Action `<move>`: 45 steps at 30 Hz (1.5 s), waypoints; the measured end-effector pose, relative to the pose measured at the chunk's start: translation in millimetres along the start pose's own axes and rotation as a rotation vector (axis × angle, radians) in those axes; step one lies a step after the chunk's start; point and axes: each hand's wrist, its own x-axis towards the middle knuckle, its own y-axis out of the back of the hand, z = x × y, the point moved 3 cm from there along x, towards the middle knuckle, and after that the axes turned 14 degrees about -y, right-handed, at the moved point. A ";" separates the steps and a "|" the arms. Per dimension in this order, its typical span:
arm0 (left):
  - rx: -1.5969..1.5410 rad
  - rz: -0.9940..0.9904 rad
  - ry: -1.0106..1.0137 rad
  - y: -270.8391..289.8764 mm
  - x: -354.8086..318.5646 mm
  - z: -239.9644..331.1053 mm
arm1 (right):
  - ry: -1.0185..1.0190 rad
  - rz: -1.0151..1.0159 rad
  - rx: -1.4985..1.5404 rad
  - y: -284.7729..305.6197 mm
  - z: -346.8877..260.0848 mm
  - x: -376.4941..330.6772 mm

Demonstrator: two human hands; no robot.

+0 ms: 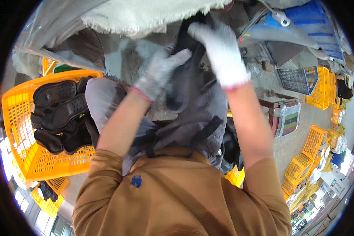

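A long black shoe sole (179,84) is held upright in front of me, blurred by motion. Wrapped round its left edge is my left hand (159,74), in a white knitted glove with its thumb across the sole. Higher up, my right hand (221,49), gloved the same way, grips the sole's far end with the thumb over it; its other fingers are hidden. Just beyond the sole's far end hangs a fluffy white buffing wheel (137,15).
Several black soles (61,114) fill a yellow plastic crate (23,129) at my left. Metal sheeting (47,33) surrounds the wheel. On the right are a taped stool (285,116), a blue crate (297,80) and stacked yellow crates (318,88). Farther off, a person (344,88) is partly visible.
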 end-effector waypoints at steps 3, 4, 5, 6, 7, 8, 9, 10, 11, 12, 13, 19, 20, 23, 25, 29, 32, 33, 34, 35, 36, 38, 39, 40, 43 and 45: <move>-0.670 0.236 -0.030 -53.4 35.4 -54.9 | 0.008 -0.037 -0.086 8.8 10.1 -47.1; -0.669 0.293 -0.103 -69.2 47.5 -71.3 | 0.259 0.101 -0.066 16.6 9.4 -60.7; -0.573 0.352 -0.093 -75.7 64.1 -82.4 | 0.282 0.244 -0.078 20.9 16.0 -64.4; -0.617 0.334 -0.042 -76.1 82.7 -88.8 | 0.238 0.393 -0.040 25.6 24.2 -66.3; -0.739 0.199 -0.057 -77.6 96.4 -86.6 | 0.293 0.489 -0.173 25.9 29.3 -58.2; -0.715 0.166 0.095 -63.9 105.2 -83.8 | 0.295 0.516 -0.236 22.7 34.7 -49.0; -0.790 0.059 0.086 -54.1 118.6 -67.5 | 0.385 0.555 -0.317 20.1 37.6 -31.3; -0.416 -0.028 -0.044 -29.9 110.3 -51.8 | 0.187 0.489 -0.155 17.1 45.6 -15.4; -0.040 0.182 0.041 -9.5 98.5 -42.3 | 0.121 0.406 -0.043 11.7 49.4 1.1; 0.700 0.098 -0.032 7.6 83.6 -20.0 | 0.248 0.467 -0.158 11.0 45.3 18.5; 1.459 0.036 0.140 22.2 73.2 -1.3 | 0.132 0.419 -0.190 10.0 47.0 30.1; -0.086 0.168 0.153 -48.8 15.2 -20.2 | -0.074 0.169 -0.075 10.8 4.9 21.3; -0.150 0.200 0.020 -52.4 32.5 -23.8 | -0.044 0.090 -0.099 13.8 -3.1 -6.3; -0.047 0.186 -0.055 -47.6 60.5 -37.8 | 0.322 0.152 -0.755 19.0 -20.7 -75.0; -0.215 -0.025 -0.175 -37.5 57.2 -34.9 | 0.471 0.139 -1.154 15.6 -1.1 -89.2; -0.849 0.046 0.142 -22.9 13.7 -22.9 | 0.402 0.070 -0.686 -10.0 45.4 -89.9; -0.626 0.403 0.001 -5.3 2.5 -1.3 | 0.574 0.076 -0.572 -53.8 54.1 -136.4; -0.609 0.372 0.002 -1.7 6.8 2.6 | 0.575 0.121 -0.566 -63.9 49.7 -135.1; -0.626 0.350 0.026 0.4 17.6 2.8 | 0.503 0.161 -0.544 -73.5 45.9 -126.6; -0.625 0.364 0.018 7.2 27.4 -0.5 | 0.430 0.204 -0.464 -78.7 35.9 -107.0; -0.644 0.436 0.041 14.8 39.1 -7.4 | 0.340 0.207 -0.416 -81.9 21.9 -82.6; 0.100 0.398 -0.303 31.5 44.8 -11.9 | 0.406 0.279 -0.564 -87.8 -10.6 -53.2; 0.628 0.352 -0.583 31.8 39.4 -12.5 | 0.435 0.273 -0.701 -89.5 -19.4 -47.0; 0.320 0.316 -0.456 34.7 40.9 -24.5 | 0.612 0.327 -0.789 -90.0 -29.2 -43.8; -0.646 0.213 0.068 30.0 37.5 -54.7 | 0.033 -0.326 -0.047 -91.1 -28.7 -49.4; -0.949 0.301 0.356 26.2 40.4 -58.1 | -0.049 -0.231 -0.330 -76.9 -33.8 -76.8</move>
